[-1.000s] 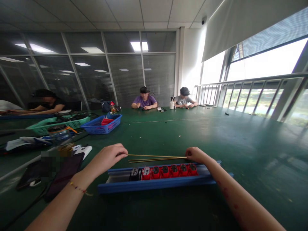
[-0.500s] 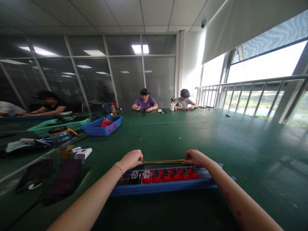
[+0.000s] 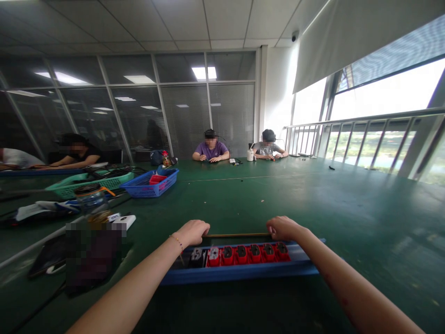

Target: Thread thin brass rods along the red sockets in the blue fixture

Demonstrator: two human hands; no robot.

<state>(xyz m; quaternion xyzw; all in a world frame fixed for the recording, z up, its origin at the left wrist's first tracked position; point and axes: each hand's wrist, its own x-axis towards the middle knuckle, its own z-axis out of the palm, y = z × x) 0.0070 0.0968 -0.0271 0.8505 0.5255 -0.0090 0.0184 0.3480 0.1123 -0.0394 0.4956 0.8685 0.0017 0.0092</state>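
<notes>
Left hand (image 3: 194,232): fingers drawn narrow, pinching the left end of the thin rods (image 3: 238,235); a beaded bracelet (image 3: 176,241) circles the wrist.
Right hand (image 3: 282,228): fingers curled narrow, holding the rods' right end; exact fingertip contact hidden.
Rod form: straight, slender, tan-yellow; spanning the gap between the hands, just beyond the blue trough (image 3: 243,275); too closely aligned to count.
Trough form: long, straight-sided channel, lying crosswise on the table (image 3: 295,195).
Block row (image 3: 241,256): seven boxy pieces inside the trough, the leftmost black, six red; the two leftmost tops pale grey, the others dark.
Tabletop finish: smooth, green, softly reflective.
Blue basket (image 3: 156,190): perforated walls, flared rim, a red container (image 3: 157,179) inside.
Clear jar (image 3: 93,204): rounded, dark-lidded, near the basket.
</notes>
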